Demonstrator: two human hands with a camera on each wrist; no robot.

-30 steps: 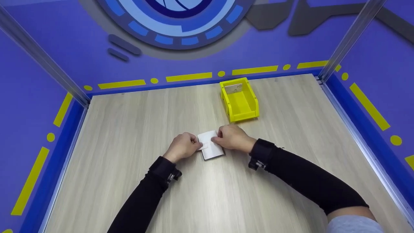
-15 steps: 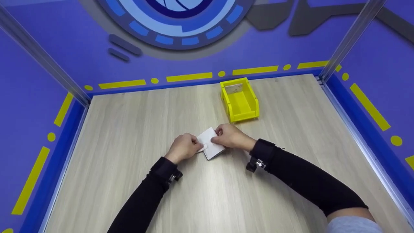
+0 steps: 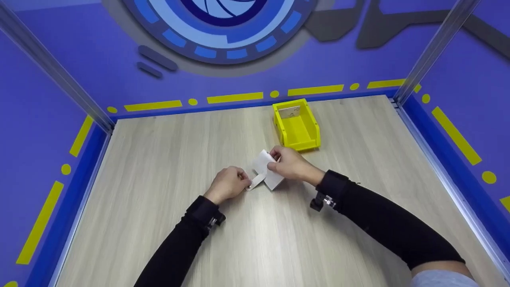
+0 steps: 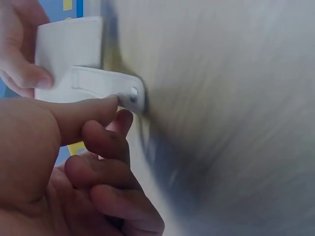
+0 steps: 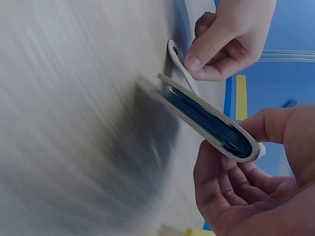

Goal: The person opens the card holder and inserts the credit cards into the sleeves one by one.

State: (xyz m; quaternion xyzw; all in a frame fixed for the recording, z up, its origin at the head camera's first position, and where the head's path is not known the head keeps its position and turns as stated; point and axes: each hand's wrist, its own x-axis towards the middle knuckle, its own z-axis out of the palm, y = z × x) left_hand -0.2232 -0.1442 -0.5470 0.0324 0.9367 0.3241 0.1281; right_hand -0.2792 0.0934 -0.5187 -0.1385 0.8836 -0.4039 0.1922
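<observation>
A small white card holder [image 3: 262, 161] is held tilted just above the table, in front of the yellow bin. My right hand [image 3: 293, 164] grips it, thumb on one cover and fingers behind. In the right wrist view, a stack of dark blue sleeves [image 5: 209, 123] shows between its two covers. A white strap [image 4: 106, 81] with a metal snap [image 4: 134, 93] sticks out from the cover, unfastened. My left hand [image 3: 228, 184] pinches this strap near its rounded end, the thumb lying along it and the other fingers curled.
A yellow open-front bin [image 3: 298, 129] stands at the back of the wooden table [image 3: 167, 159], right of centre, with a pale patterned piece at its inner back wall. Blue-purple panels [image 3: 79, 59] wall in the back and sides.
The card holder lay low on the table; now it is raised and tilted, shifted slightly right and away with the right hand. Its strap now stands out from the cover in the left hand's pinch.
</observation>
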